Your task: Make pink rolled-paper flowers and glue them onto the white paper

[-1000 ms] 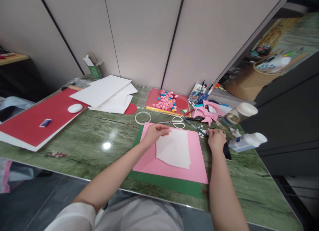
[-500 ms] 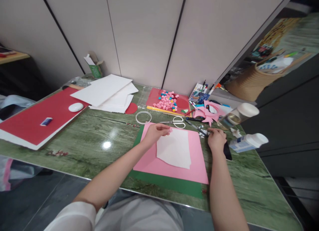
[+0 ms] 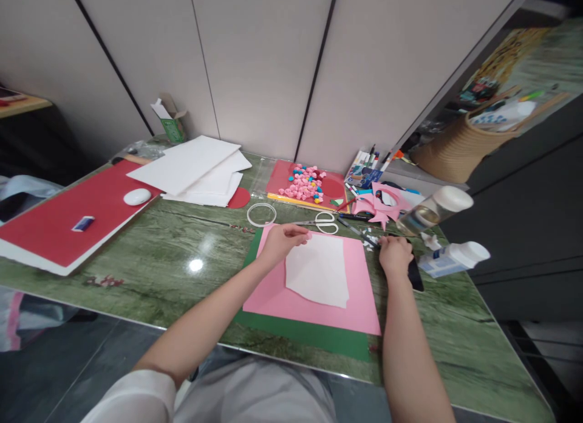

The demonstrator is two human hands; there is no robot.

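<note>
My left hand (image 3: 286, 237) is pinched closed on a small pink piece of paper (image 3: 308, 235), just above the top left of a white paper sheet (image 3: 319, 271). That sheet lies on pink paper (image 3: 266, 298), over a green sheet (image 3: 310, 335). To the right, my right hand (image 3: 395, 256) rests low at the table with its fingers curled down; what they grip, if anything, is hidden. Beside it are white paper scraps (image 3: 370, 237), a thin grey craft knife or pen (image 3: 357, 230) and a dark phone-like slab (image 3: 415, 274), partly under the wrist.
White-handled scissors (image 3: 327, 222) and a tape roll (image 3: 262, 215) lie beyond the pink paper. Several folded pink paper shapes (image 3: 304, 183) sit behind them. Pink offcuts (image 3: 382, 204) and two bottles (image 3: 437, 210) stand right. White sheets (image 3: 191, 165) and red board (image 3: 50, 222) lie left.
Almost nothing differs. The left hand still pinches the pink piece, and the right hand's fingers have shifted very slightly beside the scraps.
</note>
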